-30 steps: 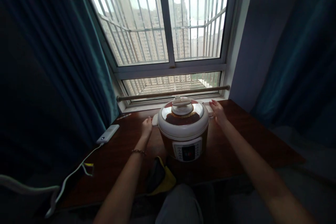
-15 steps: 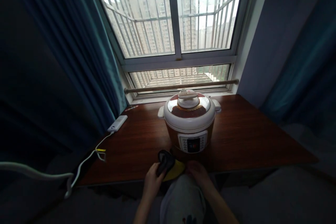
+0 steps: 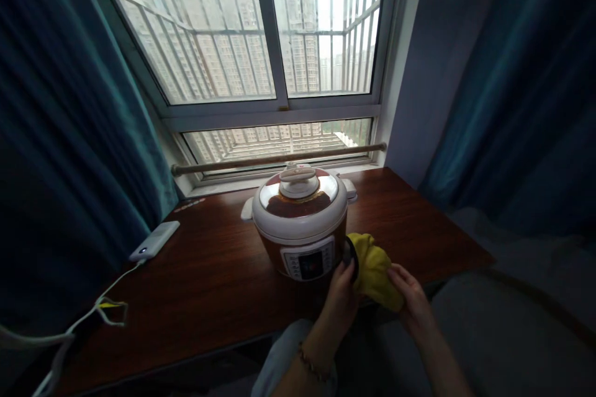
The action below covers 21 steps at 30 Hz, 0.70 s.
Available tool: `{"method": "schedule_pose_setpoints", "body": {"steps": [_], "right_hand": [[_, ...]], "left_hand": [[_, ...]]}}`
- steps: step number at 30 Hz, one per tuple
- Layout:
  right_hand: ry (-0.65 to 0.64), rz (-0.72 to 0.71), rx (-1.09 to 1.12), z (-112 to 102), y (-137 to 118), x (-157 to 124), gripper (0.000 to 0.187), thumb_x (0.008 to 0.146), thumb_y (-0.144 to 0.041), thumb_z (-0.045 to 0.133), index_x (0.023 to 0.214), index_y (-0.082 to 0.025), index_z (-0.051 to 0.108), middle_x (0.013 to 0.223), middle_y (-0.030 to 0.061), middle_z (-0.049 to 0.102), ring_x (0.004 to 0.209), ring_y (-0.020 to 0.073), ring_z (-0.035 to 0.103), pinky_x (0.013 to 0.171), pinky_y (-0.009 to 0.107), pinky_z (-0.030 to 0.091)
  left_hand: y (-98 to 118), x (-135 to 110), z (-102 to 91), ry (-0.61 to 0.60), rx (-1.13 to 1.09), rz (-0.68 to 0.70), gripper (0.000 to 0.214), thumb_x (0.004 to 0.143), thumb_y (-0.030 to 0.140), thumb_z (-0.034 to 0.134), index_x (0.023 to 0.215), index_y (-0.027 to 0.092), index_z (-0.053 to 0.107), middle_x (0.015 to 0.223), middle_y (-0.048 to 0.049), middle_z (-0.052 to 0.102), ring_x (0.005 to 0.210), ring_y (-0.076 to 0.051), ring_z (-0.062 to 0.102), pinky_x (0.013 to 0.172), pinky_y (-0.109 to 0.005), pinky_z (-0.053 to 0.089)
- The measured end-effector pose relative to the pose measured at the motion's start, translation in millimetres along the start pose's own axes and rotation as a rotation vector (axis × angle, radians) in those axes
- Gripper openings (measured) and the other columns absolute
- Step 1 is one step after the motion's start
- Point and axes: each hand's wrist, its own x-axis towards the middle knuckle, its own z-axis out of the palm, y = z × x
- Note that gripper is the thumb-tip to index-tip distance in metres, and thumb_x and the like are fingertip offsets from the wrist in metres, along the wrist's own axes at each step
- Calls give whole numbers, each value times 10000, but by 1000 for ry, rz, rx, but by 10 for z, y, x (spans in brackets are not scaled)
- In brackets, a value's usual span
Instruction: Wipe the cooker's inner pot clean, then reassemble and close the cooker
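A brown and white electric pressure cooker (image 3: 300, 220) stands on the dark wooden table (image 3: 195, 285) by the window, lid on. Just to its right, both my hands hold a yellow cloth (image 3: 372, 270) with a dark edge. My left hand (image 3: 342, 291) grips the cloth's dark left end, close to the cooker's front right side. My right hand (image 3: 410, 301) pinches the cloth's lower right part. The cloth hangs over the table's near edge.
A white power bank (image 3: 155, 240) lies at the table's left, with a white cable (image 3: 79, 322) trailing off the front left. A wooden rod (image 3: 279, 158) runs along the window sill. Teal curtains hang on both sides. My grey-trousered knee (image 3: 284, 360) is below the table edge.
A second ago my hands were at the cooker's side handles. They drew back to the yellow cloth in front of the cooker, then lifted it to the cooker's right side. The view shifted right.
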Motion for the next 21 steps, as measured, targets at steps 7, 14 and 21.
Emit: {"method": "schedule_pose_setpoints", "body": {"steps": [7,14,21], "right_hand": [[294,-528,-806,-463,-563,354,360,681,-505,637,818,-173,657,801,57,672,751,209,604,693,296,459],[141,-646,-992,-493,-1014,476,306,763,-467,559,867,-207,681,819,46,698,739,208,636,679,288,462],[-258,-510,-1238,-350,-1465,1023,244,722,-426,619,840,-238,721,871,32,705,844,247,622,812,356,437]], "left_hand": [[-183,601,150,7,122,30,634,507,310,824,1069,117,602,1164,-173,597,1071,-336,556,919,-443,424],[-239,620,-21,98,296,80,458,573,250,777,993,120,647,1040,-118,669,999,-265,603,887,-368,448],[-709,289,-89,368,283,41,408,581,384,771,849,121,612,834,-89,676,764,-207,643,682,-288,473]]}}
